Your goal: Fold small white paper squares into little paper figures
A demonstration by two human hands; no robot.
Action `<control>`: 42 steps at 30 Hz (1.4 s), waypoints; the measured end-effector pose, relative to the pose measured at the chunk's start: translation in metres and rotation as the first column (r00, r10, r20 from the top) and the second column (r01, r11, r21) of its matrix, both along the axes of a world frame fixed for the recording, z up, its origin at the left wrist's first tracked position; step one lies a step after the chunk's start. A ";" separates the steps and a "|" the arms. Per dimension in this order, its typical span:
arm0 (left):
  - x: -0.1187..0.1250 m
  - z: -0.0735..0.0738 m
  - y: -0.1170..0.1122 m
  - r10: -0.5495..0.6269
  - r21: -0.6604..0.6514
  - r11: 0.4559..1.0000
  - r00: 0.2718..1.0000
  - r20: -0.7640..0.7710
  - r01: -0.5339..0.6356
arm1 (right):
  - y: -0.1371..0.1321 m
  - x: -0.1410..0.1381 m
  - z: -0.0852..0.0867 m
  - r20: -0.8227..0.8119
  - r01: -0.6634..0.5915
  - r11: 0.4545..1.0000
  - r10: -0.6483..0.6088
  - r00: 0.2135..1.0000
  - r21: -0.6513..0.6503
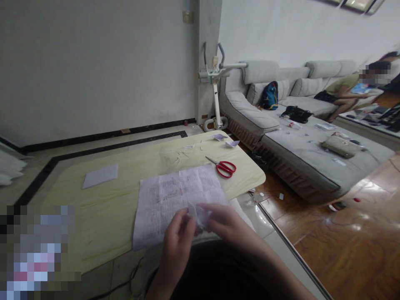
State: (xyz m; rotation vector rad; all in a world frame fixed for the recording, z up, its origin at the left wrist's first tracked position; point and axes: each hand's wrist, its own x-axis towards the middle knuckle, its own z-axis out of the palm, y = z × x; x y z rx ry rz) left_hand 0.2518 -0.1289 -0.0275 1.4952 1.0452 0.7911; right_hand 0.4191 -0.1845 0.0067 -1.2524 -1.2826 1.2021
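Between my two hands is a small folded piece of white paper (193, 211), blurred at its right side. My left hand (181, 231) grips its left side with thumb and fingers. From the right, my right hand (220, 218) pinches the other side. Both hands are above the near edge of a large printed sheet (178, 187), creased and lying on the table. Beyond the sheet lie scissors with red handles (225, 168), blades pointing to the far left. Two small folded paper shapes (219, 136) sit near the table's far right corner.
Thin paper strips (184, 154) are scattered on the pale yellow table (125, 208). A stack of white paper (100, 176) lies at the left. Past the table's right edge stands a grey sofa (300, 146) with bags on it; a person (340, 89) sits at its far end.
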 end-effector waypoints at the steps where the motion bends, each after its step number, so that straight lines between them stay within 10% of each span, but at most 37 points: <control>1: 0.000 0.000 0.000 -0.005 0.013 1.000 1.000 -0.014 0.005 | 0.000 -0.001 0.000 0.018 0.017 1.000 -0.017 1.000 0.004; 16: 0.004 0.000 -0.011 0.106 0.162 0.981 0.994 0.009 -0.106 | 0.012 -0.006 -0.027 0.272 0.299 0.943 -0.329 0.904 0.147; 25: 0.016 0.001 -0.021 0.168 -0.003 0.986 0.976 0.136 -0.169 | 0.011 -0.012 -0.031 0.348 0.288 0.898 -0.401 0.848 0.334; 42: 0.010 0.001 -0.009 0.166 0.202 0.966 0.986 0.004 -0.163 | 0.014 -0.023 -0.033 0.344 0.418 0.825 -0.546 0.764 0.381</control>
